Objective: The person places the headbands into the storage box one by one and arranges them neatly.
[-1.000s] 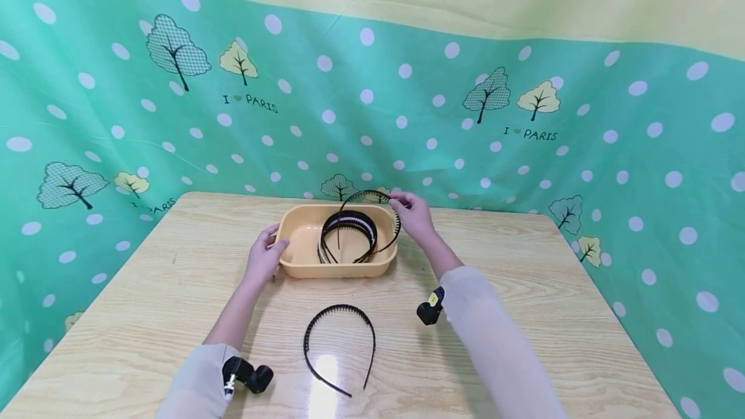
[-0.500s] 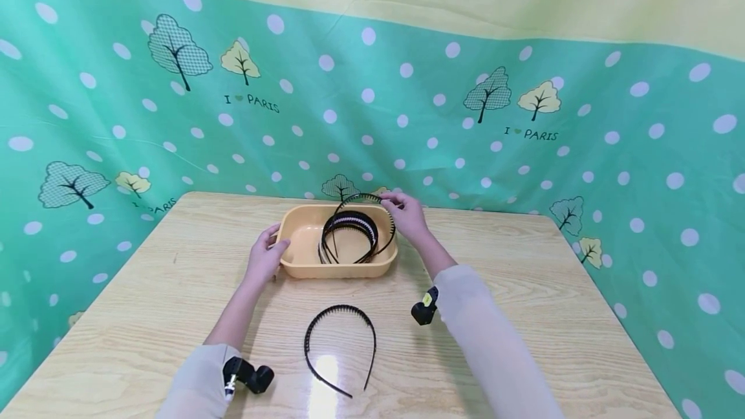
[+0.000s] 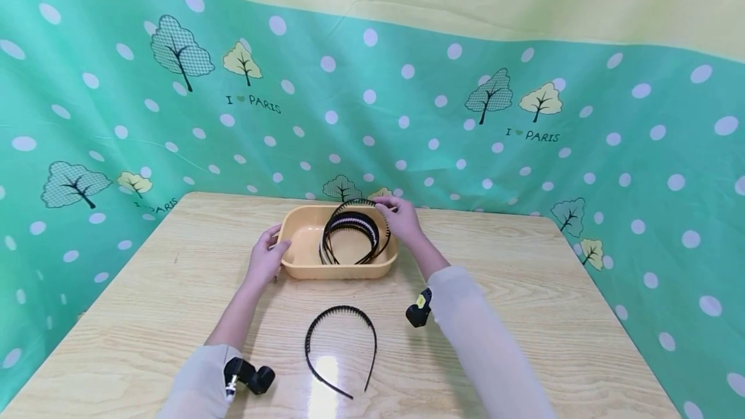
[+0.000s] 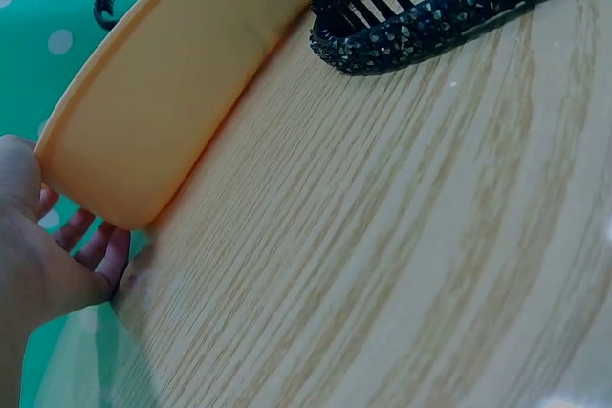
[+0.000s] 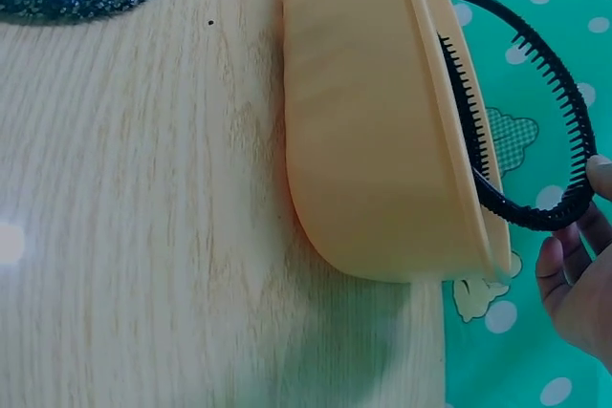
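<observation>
A shallow peach-coloured plastic tub (image 3: 299,246) stands near the back of the table. My left hand (image 3: 266,257) grips its left end, thumb over the rim and fingers outside. Between the thumb and fingers of my right hand (image 3: 403,218) is the upper part of a black toothed headband (image 5: 568,85), held upright with its lower ends inside the tub. Several dark headbands (image 3: 349,218) lean together in the tub's right half, one with a pale stripe. Another black headband (image 3: 307,336), toothed and speckled with glitter, lies on the table in front.
The pale wood-grain table (image 3: 512,315) reaches back to a green and yellow printed cloth (image 3: 372,96) hanging close behind the tub. A bright glare spot shows on the tabletop near the lying headband.
My right hand has moved left and slightly down, bringing its headband lower into the tub and nearer the others. My left hand, the tub and the headband on the table have stayed put.
</observation>
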The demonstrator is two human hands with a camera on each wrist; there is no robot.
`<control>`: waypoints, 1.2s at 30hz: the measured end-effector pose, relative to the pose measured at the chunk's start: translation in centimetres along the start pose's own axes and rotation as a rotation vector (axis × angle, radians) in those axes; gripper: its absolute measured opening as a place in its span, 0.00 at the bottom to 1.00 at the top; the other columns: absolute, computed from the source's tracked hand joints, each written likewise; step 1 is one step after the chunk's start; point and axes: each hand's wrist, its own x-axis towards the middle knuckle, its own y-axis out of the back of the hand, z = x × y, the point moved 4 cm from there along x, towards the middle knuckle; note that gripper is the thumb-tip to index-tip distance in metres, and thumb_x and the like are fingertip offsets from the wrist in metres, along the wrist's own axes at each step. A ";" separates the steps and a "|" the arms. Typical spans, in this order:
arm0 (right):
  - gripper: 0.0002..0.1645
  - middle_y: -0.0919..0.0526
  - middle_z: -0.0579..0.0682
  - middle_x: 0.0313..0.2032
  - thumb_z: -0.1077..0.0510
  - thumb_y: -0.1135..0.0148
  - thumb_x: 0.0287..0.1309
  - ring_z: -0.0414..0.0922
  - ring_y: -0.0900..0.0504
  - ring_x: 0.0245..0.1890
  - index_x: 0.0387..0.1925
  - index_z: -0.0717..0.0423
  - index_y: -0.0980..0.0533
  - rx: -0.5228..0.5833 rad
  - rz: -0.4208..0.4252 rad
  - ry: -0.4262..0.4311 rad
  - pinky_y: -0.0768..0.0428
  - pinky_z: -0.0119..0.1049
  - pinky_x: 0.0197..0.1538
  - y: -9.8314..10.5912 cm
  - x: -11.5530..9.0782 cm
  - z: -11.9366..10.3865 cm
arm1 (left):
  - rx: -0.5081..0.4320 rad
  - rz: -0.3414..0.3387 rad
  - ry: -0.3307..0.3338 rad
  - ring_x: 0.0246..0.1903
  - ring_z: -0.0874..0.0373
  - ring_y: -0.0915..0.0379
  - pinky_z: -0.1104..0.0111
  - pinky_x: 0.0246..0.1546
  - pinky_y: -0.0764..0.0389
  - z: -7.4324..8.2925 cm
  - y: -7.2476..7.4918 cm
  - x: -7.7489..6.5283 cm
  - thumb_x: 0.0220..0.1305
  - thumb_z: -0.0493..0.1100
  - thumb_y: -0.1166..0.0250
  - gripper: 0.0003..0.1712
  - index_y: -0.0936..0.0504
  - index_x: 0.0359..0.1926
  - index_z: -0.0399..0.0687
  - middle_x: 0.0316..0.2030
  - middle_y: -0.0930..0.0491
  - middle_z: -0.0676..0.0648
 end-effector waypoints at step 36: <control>0.14 0.20 0.55 0.43 0.64 0.43 0.59 0.48 0.23 0.46 0.46 0.55 0.21 0.069 -0.006 -0.077 0.21 0.36 0.50 -1.7 0.4 1.6 | -0.017 0.000 -0.004 0.58 0.43 0.34 0.65 0.47 0.22 0.2 0.0 0.2 0.67 0.40 0.48 0.31 0.43 0.70 0.46 0.61 0.35 0.35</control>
